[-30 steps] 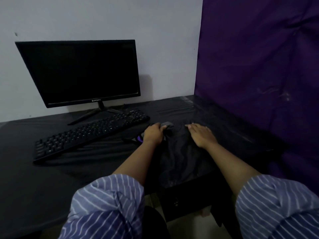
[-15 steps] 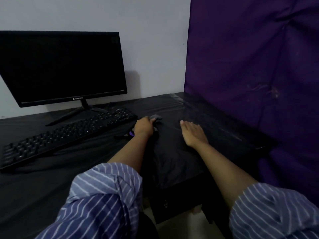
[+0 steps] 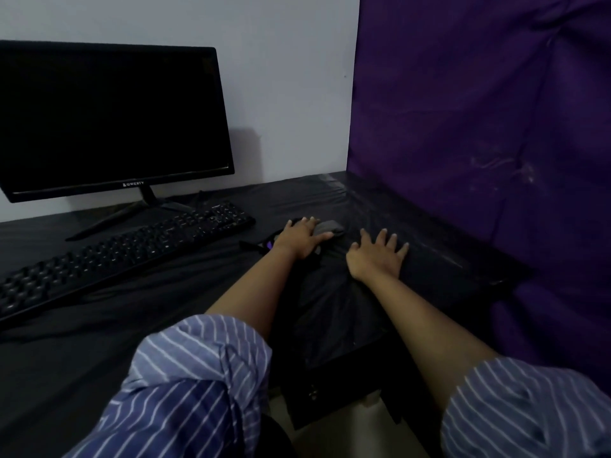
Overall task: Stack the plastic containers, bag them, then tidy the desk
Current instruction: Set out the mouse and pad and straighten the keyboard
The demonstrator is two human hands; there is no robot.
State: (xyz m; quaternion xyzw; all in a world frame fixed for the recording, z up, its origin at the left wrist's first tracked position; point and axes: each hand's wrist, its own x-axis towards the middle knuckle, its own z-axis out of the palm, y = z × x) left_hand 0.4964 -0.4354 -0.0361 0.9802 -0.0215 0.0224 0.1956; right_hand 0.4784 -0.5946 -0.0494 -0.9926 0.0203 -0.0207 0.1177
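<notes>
- Right now I see my left hand (image 3: 302, 238) lying flat, fingers straight and a little spread, on a small grey flattish object (image 3: 327, 228) just right of the long black keyboard (image 3: 122, 256); I cannot tell what that object is.
- My right hand (image 3: 377, 256) is open too, fingers fanned, palm pressing down on a crinkled black plastic bag (image 3: 334, 309) that lies on the black-covered surface (image 3: 82, 342) to the right of the keyboard.
- Neither hand has anything in its grasp; both only rest or press.
- That bag runs from under my hands back towards the near edge of the surface, between my two forearms. I cannot see what is inside it, so I cannot say where the plastic containers are.
- A small purple scrap (image 3: 269, 245) shows beside my left wrist, between the keyboard's right end and the bag.
- Behind the keyboard stands a black flat monitor (image 3: 109, 117) with a dark screen, on a splayed stand, against the pale wall (image 3: 281, 77).
- Well to the right of the keyboard, a purple cloth (image 3: 479, 110) hangs down along the far side of the surface.
- My striped blue sleeves (image 3: 191, 391) are rolled up above the forearms.
</notes>
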